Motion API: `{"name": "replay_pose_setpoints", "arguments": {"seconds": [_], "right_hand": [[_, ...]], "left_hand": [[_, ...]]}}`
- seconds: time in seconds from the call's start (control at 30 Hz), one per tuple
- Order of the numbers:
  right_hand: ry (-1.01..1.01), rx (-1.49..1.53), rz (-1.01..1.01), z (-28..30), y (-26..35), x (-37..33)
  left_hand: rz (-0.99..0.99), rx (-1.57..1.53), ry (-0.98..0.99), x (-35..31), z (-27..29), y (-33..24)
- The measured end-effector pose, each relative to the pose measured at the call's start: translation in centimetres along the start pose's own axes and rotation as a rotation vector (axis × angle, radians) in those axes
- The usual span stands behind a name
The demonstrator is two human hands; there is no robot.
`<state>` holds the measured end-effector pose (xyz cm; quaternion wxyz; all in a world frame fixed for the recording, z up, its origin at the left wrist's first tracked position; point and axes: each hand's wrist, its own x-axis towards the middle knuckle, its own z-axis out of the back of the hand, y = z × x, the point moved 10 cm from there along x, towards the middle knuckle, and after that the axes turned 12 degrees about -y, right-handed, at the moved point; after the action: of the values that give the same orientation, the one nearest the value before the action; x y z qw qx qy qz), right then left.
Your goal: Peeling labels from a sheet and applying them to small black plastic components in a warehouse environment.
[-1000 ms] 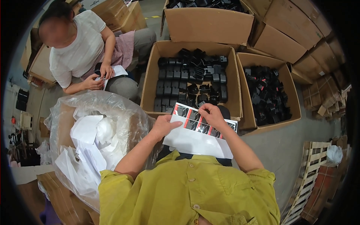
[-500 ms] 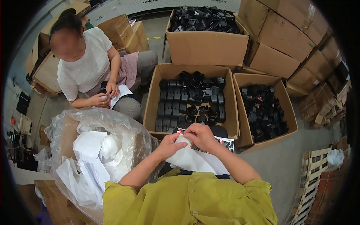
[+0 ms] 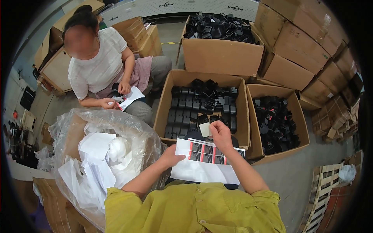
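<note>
Before cartons [image 3: 222, 55], the left hand [image 3: 171, 157] clamps a label sheet [image 3: 206, 171], the right hand [image 3: 220, 135] a pale square [image 3: 204, 130].

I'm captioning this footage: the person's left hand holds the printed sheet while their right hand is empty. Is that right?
Not quite: in the head view, the right hand pinches a small pale piece. The left hand does hold the printed sheet.

Ahead of me on the left, a seated co-worker [image 3: 101, 64] wears a white top [image 3: 110, 48] and grey trousers [image 3: 160, 70]. Brown cartons [image 3: 298, 43] stand stacked high on my right. Nearer me, a pale plastic bag [image 3: 347, 173] sits by a slatted wooden pallet [image 3: 315, 199]. A long white panel [image 3: 200, 7] spans the background.
</note>
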<state>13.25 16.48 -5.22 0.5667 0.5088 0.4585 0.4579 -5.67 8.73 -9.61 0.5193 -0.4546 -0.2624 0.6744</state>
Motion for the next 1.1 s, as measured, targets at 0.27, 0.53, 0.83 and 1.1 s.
{"name": "replay_pose_setpoints", "arguments": {"seconds": [0.27, 0.53, 0.83, 1.1], "right_hand": [[-0.109, -0.490, 0.722, -2.2, 6.9, -4.5], [0.137, -0.174, 0.191, -1.2, 2.7, -2.3], [0.319, -0.027, -0.126, -1.7, 0.7, -1.3], [-0.126, -0.133, 0.063, 4.4, -3.4, 2.7]], "left_hand": [[-0.253, -0.382, -0.003, 0.3, -1.5, -7.0], [0.100, -0.747, 0.040, 2.1, -1.2, -5.7], [0.055, -0.755, 0.139, 3.3, -2.0, -7.2], [-0.128, 0.160, -0.352, 15.6, 3.9, -4.3]]}}
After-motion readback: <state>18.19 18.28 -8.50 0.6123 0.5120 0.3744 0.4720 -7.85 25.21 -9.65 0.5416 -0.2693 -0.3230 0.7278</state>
